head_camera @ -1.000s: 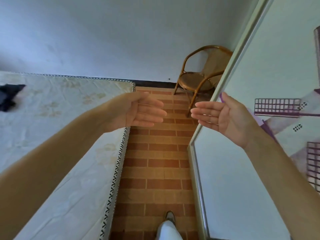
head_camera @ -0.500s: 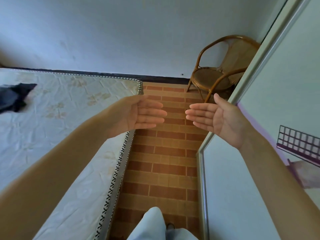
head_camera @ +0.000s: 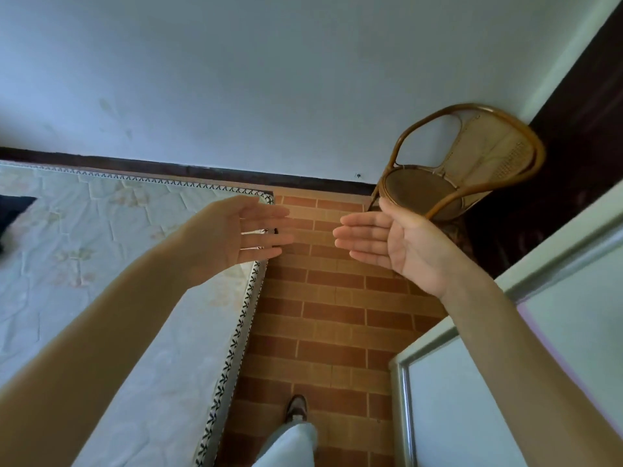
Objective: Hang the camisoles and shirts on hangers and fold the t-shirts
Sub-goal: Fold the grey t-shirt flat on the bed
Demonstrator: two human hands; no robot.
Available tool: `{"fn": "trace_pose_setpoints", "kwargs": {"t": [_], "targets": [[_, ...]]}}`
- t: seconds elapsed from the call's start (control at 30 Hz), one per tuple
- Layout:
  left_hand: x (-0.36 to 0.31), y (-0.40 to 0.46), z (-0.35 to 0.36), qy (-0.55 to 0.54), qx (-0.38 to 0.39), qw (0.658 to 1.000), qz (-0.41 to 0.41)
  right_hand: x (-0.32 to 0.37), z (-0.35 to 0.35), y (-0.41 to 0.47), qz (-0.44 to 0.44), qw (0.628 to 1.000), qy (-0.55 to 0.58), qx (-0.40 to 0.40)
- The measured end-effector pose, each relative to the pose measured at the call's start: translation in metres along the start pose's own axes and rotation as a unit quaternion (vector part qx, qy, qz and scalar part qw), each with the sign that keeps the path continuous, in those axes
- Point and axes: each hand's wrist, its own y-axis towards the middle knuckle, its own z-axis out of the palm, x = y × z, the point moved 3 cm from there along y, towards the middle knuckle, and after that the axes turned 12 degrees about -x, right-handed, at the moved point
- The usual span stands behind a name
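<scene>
The bed [head_camera: 101,264] on the left is pale white with faint floral print and a black-and-white patterned edging. The floor [head_camera: 330,315] is orange-brown brick pattern. The far chair [head_camera: 472,170] is tan rattan. The far-left dark cloth [head_camera: 13,210] is navy-black.

Well left of the fingers [head_camera: 263,230], a dark garment [head_camera: 13,210] on the bed [head_camera: 101,237] was cut off by the picture's edge, its kind impossible to tell. The left hand [head_camera: 232,239] was blurred and hid the bed's corner. Beyond the right hand [head_camera: 397,246], the chair's [head_camera: 472,163] legs were lost in shadow. Below the fingers, only one shoe [head_camera: 296,407] and a trouser leg [head_camera: 290,446] showed.
</scene>
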Motion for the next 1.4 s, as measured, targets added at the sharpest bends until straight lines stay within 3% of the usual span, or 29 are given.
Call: {"fn": "trace_pose_setpoints", "kwargs": {"t": [0.43,0.6,0.97,1.4], "targets": [[-0.101,0.182,-0.035,0.018,0.006,1.000,0.006,0.073,-0.005,0.195,0.051,0.997,0.053,-0.023],[-0.135,0.260,-0.025,-0.030,-0.024,0.999,-0.002,0.108,-0.026,0.287,0.046,0.998,0.039,0.002],[-0.232,0.443,0.030,-0.017,-0.042,0.999,-0.008,0.222,-0.102,0.483,0.048,0.999,0.007,0.018],[-0.314,0.619,0.022,-0.038,-0.041,0.998,-0.036,0.293,-0.115,0.675,0.052,0.998,0.006,0.046]]}}
